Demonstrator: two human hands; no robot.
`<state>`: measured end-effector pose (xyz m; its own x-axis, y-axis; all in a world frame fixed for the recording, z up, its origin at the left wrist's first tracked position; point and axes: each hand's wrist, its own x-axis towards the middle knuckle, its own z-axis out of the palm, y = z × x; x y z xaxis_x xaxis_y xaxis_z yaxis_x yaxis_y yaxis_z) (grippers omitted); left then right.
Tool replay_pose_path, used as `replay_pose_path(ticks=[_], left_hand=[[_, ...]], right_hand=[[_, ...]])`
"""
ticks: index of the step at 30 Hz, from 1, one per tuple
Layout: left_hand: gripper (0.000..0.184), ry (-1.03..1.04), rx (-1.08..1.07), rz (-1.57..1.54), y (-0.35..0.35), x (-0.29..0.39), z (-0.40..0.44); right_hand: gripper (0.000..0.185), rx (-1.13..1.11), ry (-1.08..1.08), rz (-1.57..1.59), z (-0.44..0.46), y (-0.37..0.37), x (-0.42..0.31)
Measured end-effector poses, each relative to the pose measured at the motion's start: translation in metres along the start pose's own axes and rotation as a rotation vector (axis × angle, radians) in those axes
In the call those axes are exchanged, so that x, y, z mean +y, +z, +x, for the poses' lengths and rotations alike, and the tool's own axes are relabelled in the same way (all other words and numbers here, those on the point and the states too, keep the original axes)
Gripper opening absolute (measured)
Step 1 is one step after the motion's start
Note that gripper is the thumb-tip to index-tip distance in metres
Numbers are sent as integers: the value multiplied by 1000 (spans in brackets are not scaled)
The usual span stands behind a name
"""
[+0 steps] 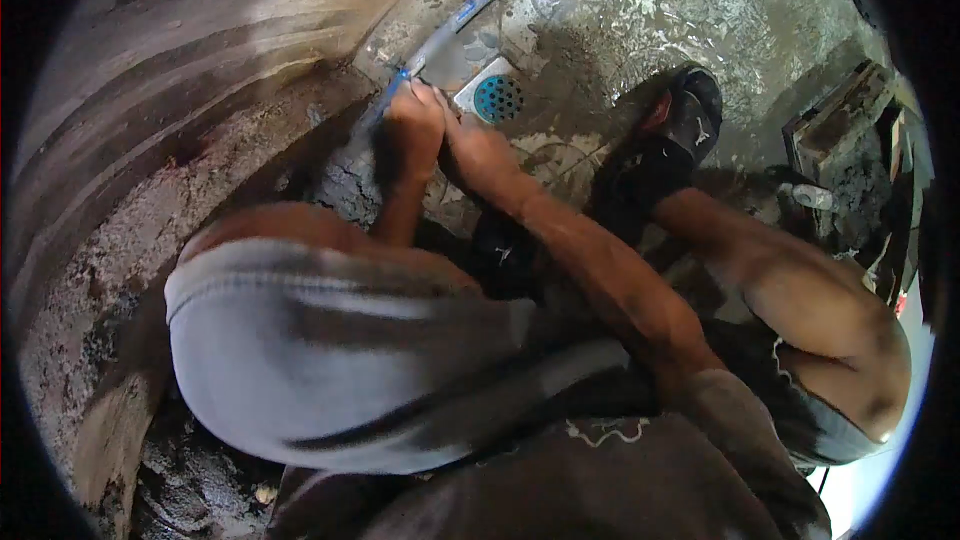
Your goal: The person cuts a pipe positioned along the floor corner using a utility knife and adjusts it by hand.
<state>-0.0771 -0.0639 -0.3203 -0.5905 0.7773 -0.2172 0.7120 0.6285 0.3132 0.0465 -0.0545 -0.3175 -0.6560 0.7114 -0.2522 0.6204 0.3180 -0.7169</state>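
My left hand (413,124) is closed at the corner where the wall meets the wet floor, with its fingertips by a small blue spot (403,73). Pressed close beside it, my right hand (478,148) has its fingers together and pointing at the same spot. Anything between the fingers is hidden or too small to name. From there a narrow pale strip with blue patches (468,10) runs along the floor's edge. Just right of my fingers sits a square floor drain with a round turquoise perforated cover (498,98).
Wet grey mortar (345,185) is heaped by the wall. My dark shoe (695,110) stands on the smeared floor (700,0). A wooden-edged box or board (840,115) lies at the right, near a pale small object (812,197). The streaked wall (180,50) curves along the left.
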Motion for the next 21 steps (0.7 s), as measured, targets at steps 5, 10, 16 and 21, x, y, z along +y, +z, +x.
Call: replay_pose_path(ticks=[5,10,16,21], left_hand=[[34,-30,-117,131,-13,13,-14],[37,-183,-133,-50,-17,41,-11],[37,-99,-138,-138,-5,14,-14],[36,-120,-132,-167,-20,21,-19]], right_hand=[[70,-201,59,-35,-17,-7,-4],[73,-235,82,-97,-21,-1,7],[75,-196,33,-106,-24,9,12],[74,-202,-11,-119,-27,-7,9]])
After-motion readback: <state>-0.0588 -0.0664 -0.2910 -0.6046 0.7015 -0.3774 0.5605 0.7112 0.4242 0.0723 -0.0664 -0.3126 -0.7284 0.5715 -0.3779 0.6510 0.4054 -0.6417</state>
